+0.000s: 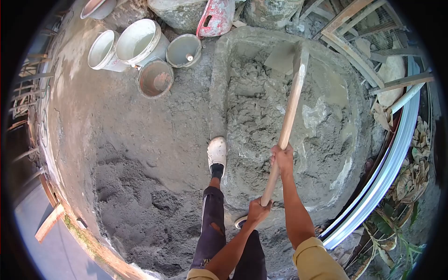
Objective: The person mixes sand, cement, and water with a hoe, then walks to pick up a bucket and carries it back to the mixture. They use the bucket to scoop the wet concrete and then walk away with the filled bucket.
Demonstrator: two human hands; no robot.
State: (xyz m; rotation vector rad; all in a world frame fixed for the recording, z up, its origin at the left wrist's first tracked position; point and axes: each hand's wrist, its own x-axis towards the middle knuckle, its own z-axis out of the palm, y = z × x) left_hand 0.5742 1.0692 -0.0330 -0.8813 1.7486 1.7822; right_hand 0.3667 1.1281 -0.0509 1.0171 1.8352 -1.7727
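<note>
A hoe [292, 109] with a long pale wooden handle reaches away from me over a trough [219, 88] of wet grey mortar [254, 116]. Its flat grey blade is at the trough's far end, partly against the mortar. My left hand [258, 212] is wrapped round the handle's near end. Farther up the shaft, my right hand [282, 159] is closed round it too. The mortar is lumpy, with paler, wetter patches on the right side. My shoe [217, 151] stands on the trough's left edge.
White buckets [142, 42], a grey bucket [184, 50] and a brown one [155, 78] stand at the upper left. A red-and-white container [217, 17] lies behind. Dark sandy mix [135, 214] covers the lower-left floor. Wooden frames [359, 56] and metal sheeting [392, 158] line the right.
</note>
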